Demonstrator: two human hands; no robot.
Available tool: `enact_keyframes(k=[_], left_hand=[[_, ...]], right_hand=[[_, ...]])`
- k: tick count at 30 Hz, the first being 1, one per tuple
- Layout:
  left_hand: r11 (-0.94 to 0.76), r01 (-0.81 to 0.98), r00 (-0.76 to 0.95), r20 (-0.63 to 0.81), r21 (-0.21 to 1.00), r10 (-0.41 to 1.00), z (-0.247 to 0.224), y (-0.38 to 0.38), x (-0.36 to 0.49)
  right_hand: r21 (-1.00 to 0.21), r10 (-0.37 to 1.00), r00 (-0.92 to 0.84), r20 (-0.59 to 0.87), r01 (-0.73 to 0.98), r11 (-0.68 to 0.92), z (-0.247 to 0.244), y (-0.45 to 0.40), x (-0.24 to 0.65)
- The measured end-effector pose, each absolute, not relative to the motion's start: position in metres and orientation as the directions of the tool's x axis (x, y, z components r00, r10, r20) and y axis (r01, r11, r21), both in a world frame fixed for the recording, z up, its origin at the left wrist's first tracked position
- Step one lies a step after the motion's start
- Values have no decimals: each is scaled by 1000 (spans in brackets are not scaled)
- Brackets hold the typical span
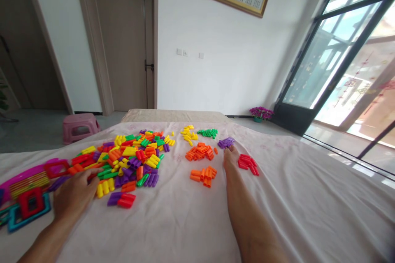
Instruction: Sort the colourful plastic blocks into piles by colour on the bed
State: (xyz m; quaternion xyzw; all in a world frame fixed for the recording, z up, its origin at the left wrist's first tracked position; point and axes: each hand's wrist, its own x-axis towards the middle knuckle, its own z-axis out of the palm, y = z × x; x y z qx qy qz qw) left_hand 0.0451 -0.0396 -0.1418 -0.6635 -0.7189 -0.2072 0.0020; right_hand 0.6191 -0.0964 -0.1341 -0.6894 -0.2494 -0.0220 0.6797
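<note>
My left hand [75, 191] lies at the left edge of a mixed heap of bullet-shaped plastic building pieces [132, 162]. Its thumb and forefinger are apart, with a dark red piece partly visible between them; green pieces [106, 172] lie by the fingertips. Farther off, my right hand [230, 155] touches a small group of purple pieces [226, 142]. Its fingers are close together, pointing down, and what they hold, if anything, is hidden. Around it lie red pieces [248, 163], orange pieces [200, 152], green pieces [207, 133] and yellow pieces [189, 134], grouped by colour.
A pale cloth [179, 222] covers the surface. At far left lie flat frame-like plastic toys [31, 203] and a magenta piece [18, 178]. Beyond the edge are a pink stool [80, 127], a door [123, 45], a potted purple plant [261, 113] and a glass door [333, 57].
</note>
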Motion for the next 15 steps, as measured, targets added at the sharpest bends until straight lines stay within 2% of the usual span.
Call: enact_keyframes(k=[4, 6, 8, 12, 15], left_hand=[[34, 942, -125, 255, 333, 959, -132, -47, 49], [18, 932, -122, 267, 361, 956, -127, -51, 52], [2, 922, -120, 281, 386, 952, -123, -55, 55], [14, 921, -132, 279, 389, 951, -121, -57, 57], [14, 926, -129, 284, 376, 950, -122, -57, 57]], right_hand=[[-955, 271, 923, 273, 293, -38, -130, -96, 617], [-941, 274, 912, 306, 334, -58, -121, -94, 611], [-898, 312, 860, 403, 437, -46, -107, -89, 595], [-789, 538, 629, 561, 604, 116, -85, -79, 525], [-713, 770, 318, 553, 660, 239, -82, -83, 459]])
